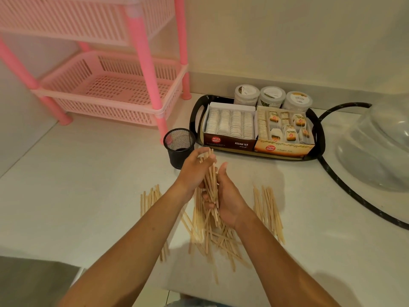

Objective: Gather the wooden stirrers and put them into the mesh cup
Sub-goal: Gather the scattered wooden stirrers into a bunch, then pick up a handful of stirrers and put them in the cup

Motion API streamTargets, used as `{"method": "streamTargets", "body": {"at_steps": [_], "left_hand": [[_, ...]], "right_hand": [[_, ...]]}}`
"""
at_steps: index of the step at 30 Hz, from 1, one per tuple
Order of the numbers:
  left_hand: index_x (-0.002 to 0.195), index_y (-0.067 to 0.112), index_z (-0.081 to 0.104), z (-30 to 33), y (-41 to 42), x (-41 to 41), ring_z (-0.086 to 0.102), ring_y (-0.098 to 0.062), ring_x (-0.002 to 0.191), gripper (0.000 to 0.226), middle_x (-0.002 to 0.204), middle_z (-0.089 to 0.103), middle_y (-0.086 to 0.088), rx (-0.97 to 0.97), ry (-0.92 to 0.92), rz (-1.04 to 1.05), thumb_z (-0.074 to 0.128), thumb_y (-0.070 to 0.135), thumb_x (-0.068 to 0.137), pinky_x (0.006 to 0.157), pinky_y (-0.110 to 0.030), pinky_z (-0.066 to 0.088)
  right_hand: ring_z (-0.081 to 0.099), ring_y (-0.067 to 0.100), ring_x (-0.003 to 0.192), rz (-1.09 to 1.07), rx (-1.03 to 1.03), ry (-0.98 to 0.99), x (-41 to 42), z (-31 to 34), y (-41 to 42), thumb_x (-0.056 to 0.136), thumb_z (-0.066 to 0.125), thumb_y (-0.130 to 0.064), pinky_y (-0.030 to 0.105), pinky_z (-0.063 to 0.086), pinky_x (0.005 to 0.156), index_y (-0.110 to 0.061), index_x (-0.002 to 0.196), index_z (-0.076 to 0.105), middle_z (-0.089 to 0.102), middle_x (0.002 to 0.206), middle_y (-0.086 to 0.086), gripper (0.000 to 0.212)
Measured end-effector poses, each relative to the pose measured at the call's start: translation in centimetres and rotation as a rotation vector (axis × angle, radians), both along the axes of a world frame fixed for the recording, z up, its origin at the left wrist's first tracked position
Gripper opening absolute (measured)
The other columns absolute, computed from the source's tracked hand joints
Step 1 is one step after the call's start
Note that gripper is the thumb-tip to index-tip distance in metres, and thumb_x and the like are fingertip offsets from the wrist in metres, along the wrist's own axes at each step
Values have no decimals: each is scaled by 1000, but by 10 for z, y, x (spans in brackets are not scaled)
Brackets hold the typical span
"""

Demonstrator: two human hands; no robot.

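A bundle of wooden stirrers (211, 185) stands nearly upright between my two hands, just above the counter. My left hand (194, 169) holds the bundle from the left, fingers curled round its upper part. My right hand (225, 196) cups it from the right, fingers wrapped under the lower part. More loose stirrers (212, 235) lie scattered on the counter beneath my hands, with one group to the left (150, 200) and another to the right (269, 209). The black mesh cup (179, 147) stands upright just beyond my left hand, with nothing visible inside it.
A black tray (318, 138) to the right of the cup holds two open tea boxes and three round jars. A pink plastic rack (115, 89) stands at the back left. A clear dome (376, 147) and a dark cord (345, 189) lie at the right.
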State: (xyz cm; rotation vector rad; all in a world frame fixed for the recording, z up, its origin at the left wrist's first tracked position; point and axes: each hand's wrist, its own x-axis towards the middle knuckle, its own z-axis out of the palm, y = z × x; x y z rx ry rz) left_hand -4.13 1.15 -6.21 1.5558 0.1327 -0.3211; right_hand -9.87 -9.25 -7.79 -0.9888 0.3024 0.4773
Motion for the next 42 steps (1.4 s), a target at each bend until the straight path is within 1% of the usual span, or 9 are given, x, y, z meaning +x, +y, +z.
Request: {"method": "streamTargets", "body": {"at_steps": [5,8,11,17,25,30,32,38,42], "left_hand": [[119,20,58,6,4,3,68,-19,86,25,92,69,-3,-73,-5,3,58,31,97,77,-32,55],[118,12,59,10,6,4,72,-21,78,27,92,66,-7,-121,-24,-21,60,27,96,68,-28,57],[118,13,60,16,8,6,74,-20,75,22,97,63,-10,-80,-92,-48,60,16,96,63,-25,57],[125,25,57,31,7,7,73,-18,80,31,95,67,-5,98,-312,-145,52,9,99,70,-24,58],[109,14,64,23,7,-3,65,-10,83,16,88,68,3,379,-672,-146,53,20,100,77,-21,52],[120,16,63,19,9,-10,60,1,88,24,100,67,7,473,-707,-111,54,25,99,81,-5,43],[124,19,61,20,7,-12,61,-4,94,28,105,69,4,510,-704,-111,54,27,99,84,-3,43],[127,19,62,23,10,-14,59,-7,113,32,122,67,3,531,-736,-85,57,28,97,100,-21,46],[133,15,58,26,16,-15,53,-8,125,37,132,61,2,446,-769,-46,56,26,97,106,-29,43]], "right_hand": [[44,9,56,33,-67,-78,4,-1,0,85,50,-68,19,32,40,-11,116,61,54,77,2,66],[41,7,54,66,-107,-167,5,-4,0,83,72,-44,20,29,43,-14,106,58,48,74,-1,40],[37,8,52,90,-78,-212,8,-5,-2,86,72,-22,21,27,43,-17,98,63,44,67,-2,16],[32,11,42,56,-296,-252,16,0,5,83,67,-8,25,26,40,-10,88,64,44,53,-1,6],[35,12,36,-121,-464,-302,26,-6,16,92,46,8,22,29,36,15,86,54,43,51,8,12],[43,8,37,-167,-538,-400,30,-15,20,94,49,4,21,34,39,-2,77,62,51,49,-1,21],[56,8,49,-174,-552,-454,31,-15,23,96,52,1,23,43,47,-3,87,64,61,60,-2,16],[66,39,76,-215,-532,-544,34,-9,27,97,51,5,40,53,64,7,95,65,66,83,26,14],[64,27,71,-217,-465,-580,38,1,31,99,47,2,34,53,60,10,95,63,65,82,28,18]]}}
